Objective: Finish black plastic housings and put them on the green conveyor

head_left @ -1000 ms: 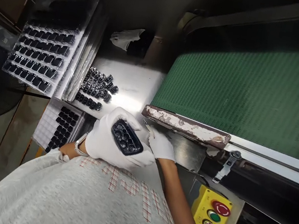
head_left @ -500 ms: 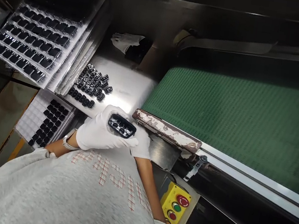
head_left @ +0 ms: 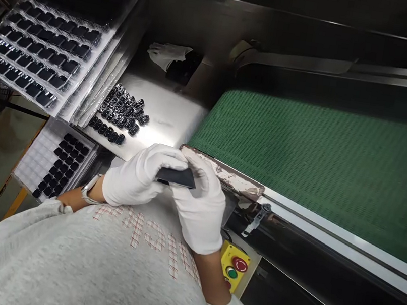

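Observation:
A black plastic part (head_left: 177, 176) is held in front of my body, its smooth, dark flat side turned toward me. My left hand (head_left: 142, 174), in a white glove, grips its left end with the thumb and fingers. The fingers of my right hand (head_left: 201, 203), also gloved in white, close round the right end. The part's inner side is hidden from view. Beyond my left hand, several similar glossy black parts (head_left: 119, 114) lie in loose rows on the metal table (head_left: 172, 107).
Stacked clear trays of black pieces (head_left: 43, 49) stand at the left, with another partly filled tray (head_left: 33, 152) lower down. A green conveyor belt (head_left: 301, 162) runs to the right. A yellow button box (head_left: 228, 263) sits beside my right forearm. A white glove (head_left: 166, 54) lies at the back.
The black part has turned from showing its hollowed side with round openings to showing its smooth side. My right hand has come from behind it to grip its right end.

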A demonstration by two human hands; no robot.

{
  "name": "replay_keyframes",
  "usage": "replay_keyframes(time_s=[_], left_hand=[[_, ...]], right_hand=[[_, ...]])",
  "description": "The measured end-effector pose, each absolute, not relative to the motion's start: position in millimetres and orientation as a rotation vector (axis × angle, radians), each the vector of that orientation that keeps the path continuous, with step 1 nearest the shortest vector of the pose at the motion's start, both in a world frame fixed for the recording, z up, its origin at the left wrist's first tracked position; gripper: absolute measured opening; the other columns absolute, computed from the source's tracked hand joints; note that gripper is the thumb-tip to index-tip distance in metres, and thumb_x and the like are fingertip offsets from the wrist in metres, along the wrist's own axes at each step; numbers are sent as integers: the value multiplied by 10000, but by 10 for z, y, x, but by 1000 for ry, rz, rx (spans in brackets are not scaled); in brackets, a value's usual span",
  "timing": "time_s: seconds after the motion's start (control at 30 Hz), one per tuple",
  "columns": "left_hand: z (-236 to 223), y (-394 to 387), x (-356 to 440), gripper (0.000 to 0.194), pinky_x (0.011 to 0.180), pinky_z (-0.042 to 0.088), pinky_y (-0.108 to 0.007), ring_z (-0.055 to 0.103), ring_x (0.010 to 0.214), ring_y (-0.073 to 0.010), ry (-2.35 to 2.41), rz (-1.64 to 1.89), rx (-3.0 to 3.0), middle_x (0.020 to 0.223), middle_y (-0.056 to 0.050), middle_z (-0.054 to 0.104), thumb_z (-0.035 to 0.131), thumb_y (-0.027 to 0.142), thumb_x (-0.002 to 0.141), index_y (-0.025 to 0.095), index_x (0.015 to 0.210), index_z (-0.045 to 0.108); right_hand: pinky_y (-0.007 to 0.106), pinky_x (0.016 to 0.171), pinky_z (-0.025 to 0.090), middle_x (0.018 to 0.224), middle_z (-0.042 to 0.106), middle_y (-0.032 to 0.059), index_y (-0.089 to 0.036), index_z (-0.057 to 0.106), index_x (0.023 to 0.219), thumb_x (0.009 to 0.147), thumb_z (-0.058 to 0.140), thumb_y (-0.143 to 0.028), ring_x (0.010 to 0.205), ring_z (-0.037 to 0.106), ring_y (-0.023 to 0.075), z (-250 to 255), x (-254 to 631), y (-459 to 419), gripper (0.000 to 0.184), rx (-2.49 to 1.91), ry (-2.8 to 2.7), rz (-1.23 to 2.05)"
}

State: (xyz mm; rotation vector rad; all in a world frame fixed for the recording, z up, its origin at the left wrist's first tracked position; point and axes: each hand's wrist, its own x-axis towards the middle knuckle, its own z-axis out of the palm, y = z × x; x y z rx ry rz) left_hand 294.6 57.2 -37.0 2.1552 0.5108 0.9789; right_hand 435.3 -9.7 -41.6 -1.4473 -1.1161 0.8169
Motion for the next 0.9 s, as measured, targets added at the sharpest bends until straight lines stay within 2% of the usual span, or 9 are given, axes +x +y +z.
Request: replay_keyframes(time_s=[0.1,0.27,0.37,0.43,0.5,0.57,0.63,0.83,0.9], left_hand=[[-359,575,2961,418,883,584,-401,669,1030,-239,447,953,2055,1126,-132,644,655,308,893,194,1261,492],[-341,491,2979,444,794,594,-306,704,905,-180,711,905,1808,1016,-51,693,776,386,807,214,1149,551],[-331,452,2969,493,887,592,-339,697,1023,-203,774,864,1729,1123,-73,687,755,442,815,226,1208,551],[-321,453,2960,558,976,571,-364,658,1162,-230,725,850,1720,1261,-100,647,727,465,836,242,1302,515],[-305,469,2954,599,1007,561,-368,639,1209,-236,665,851,1735,1318,-104,620,706,463,857,263,1373,476],[-288,488,2953,606,1014,559,-368,648,1194,-230,606,871,1769,1309,-94,626,711,440,859,274,1390,471],[-273,503,2954,613,1018,555,-370,656,1179,-228,558,897,1806,1288,-88,640,742,431,835,261,1368,494],[-246,514,2956,729,1008,553,-362,672,1142,-234,498,898,1781,1229,-90,672,852,472,696,215,1300,533],[-226,506,2953,708,1012,547,-364,669,1143,-238,519,876,1753,1220,-88,677,873,451,671,211,1255,553]], right_hand=[[394,975,572,1134,698,79,-213,663,1109,891,593,-590,1077,661,233,-404,4330,-91,441,-1496,-1003,860],[397,1023,554,1277,648,40,-252,680,1180,947,412,-699,1237,589,249,-319,4329,-165,571,-1508,-912,1041],[334,755,631,1303,628,28,-265,687,1199,933,412,-724,1209,603,266,-263,4332,-202,598,-1517,-866,1115],[307,619,617,1302,626,28,-274,671,1242,947,394,-709,1089,657,250,-236,4332,-218,594,-1499,-845,1180],[328,697,635,1287,636,29,-276,662,1264,968,384,-678,1019,680,228,-217,4328,-227,572,-1479,-853,1198],[354,904,617,1264,654,30,-263,676,1241,975,407,-656,1076,668,217,-202,4322,-229,545,-1460,-881,1143],[346,1019,570,1239,672,29,-249,698,1196,972,441,-643,1143,647,203,-188,4318,-226,521,-1442,-906,1061],[302,940,600,1147,713,23,-270,731,1105,971,472,-619,1100,670,188,-138,4326,-221,455,-1463,-942,977],[314,949,591,1159,707,22,-270,729,1108,987,457,-593,1114,661,194,-129,4328,-222,439,-1467,-980,952]])
